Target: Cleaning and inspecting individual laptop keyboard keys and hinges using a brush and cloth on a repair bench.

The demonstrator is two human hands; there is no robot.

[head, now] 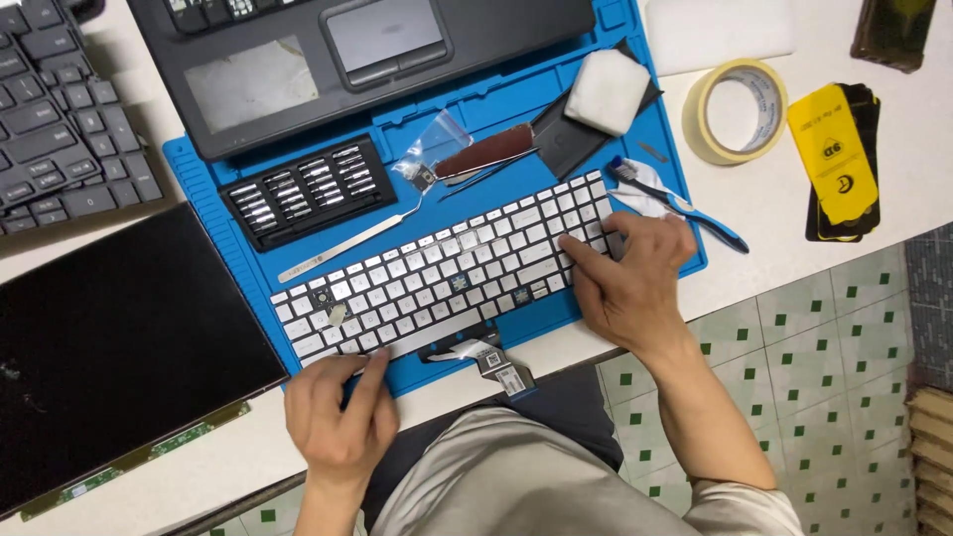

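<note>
So the white laptop keyboard is lying loose and slightly tilted on a blue work mat, stretched out between both hands. The left hand sits at the keyboard's near left corner, fingers curled with the tips resting on its front edge, not really gripping anything. The right hand is flat over the far right end, fingers spread and pressing down on the keys there. A few keycaps look to be missing toward the left-hand side. A flat ribbon cable hangs off the front edge between the two hands. Just past the right hand there's a blue toothbrush, and farther out a roll of tape on the white surface. Beyond the keyboard, away from the hands, sit metal tweezers, a black screwdriver bit set and a dark laptop base. A bare screen panel lies outside the left hand.
</note>
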